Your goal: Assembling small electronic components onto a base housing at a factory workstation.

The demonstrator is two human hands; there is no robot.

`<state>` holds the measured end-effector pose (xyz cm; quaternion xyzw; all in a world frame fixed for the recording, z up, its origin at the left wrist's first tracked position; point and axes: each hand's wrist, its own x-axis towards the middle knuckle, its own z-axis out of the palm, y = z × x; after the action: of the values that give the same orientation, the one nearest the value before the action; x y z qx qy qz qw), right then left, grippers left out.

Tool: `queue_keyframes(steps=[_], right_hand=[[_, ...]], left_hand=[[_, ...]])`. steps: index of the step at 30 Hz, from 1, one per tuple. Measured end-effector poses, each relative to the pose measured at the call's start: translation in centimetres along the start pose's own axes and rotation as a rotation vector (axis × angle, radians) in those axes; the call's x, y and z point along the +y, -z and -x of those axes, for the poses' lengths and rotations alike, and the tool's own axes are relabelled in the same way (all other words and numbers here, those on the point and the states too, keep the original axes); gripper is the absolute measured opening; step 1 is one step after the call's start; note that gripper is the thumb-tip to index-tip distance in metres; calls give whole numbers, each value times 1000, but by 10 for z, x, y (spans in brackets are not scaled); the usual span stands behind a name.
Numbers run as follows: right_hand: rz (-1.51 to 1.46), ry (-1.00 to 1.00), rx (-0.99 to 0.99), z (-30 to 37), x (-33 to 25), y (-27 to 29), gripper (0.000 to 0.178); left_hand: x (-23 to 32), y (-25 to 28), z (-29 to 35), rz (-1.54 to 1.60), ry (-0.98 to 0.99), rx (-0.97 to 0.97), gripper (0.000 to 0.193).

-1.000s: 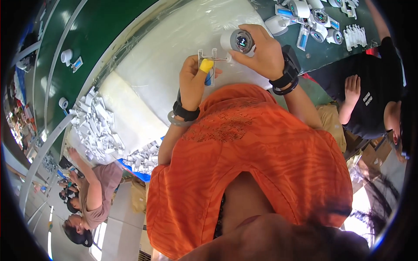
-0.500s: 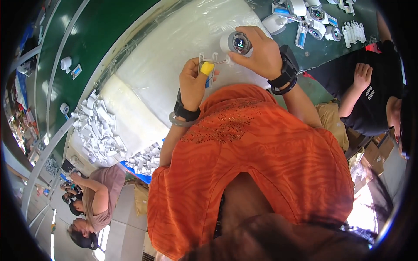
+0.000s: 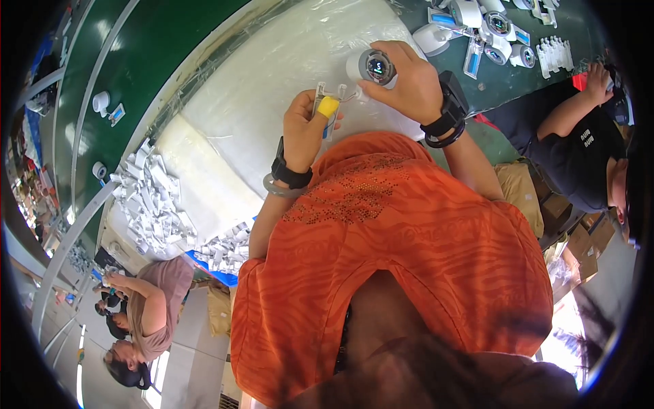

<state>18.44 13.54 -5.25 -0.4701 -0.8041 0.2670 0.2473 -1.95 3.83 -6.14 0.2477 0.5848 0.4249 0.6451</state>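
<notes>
My right hand (image 3: 412,85) is closed around a round white device (image 3: 377,66) with a dark face and a lit display turned up. To its left, my left hand (image 3: 304,136) pinches a white plastic bracket (image 3: 319,95) with a blue part (image 3: 329,129) on it. A yellow cover (image 3: 328,106) sits on the left thumb. A short thin wire (image 3: 350,97) runs between the bracket and the device, which are held apart above a plastic-wrapped white pad (image 3: 238,88).
Several similar devices with blue parts (image 3: 473,54) and white slotted pieces (image 3: 554,56) lie at the upper right. At left is a heap of white plastic parts (image 3: 153,201). Two devices sit on the green surface (image 3: 157,48). Co-workers (image 3: 575,143) are at both sides.
The lit figure on the display has changed. My left hand has shifted slightly right with the bracket. The co-worker at right has moved a hand up and outward.
</notes>
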Motion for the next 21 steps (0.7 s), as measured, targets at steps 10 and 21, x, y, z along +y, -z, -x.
queue_keyframes(steps=[10, 21], right_hand=[[-13, -22, -14, 1, 2, 0, 58], [6, -286, 76, 27, 61, 7, 38]], left_hand=[[-3, 3, -4, 13, 16, -32, 22], [42, 78, -57, 140, -168, 226, 29]])
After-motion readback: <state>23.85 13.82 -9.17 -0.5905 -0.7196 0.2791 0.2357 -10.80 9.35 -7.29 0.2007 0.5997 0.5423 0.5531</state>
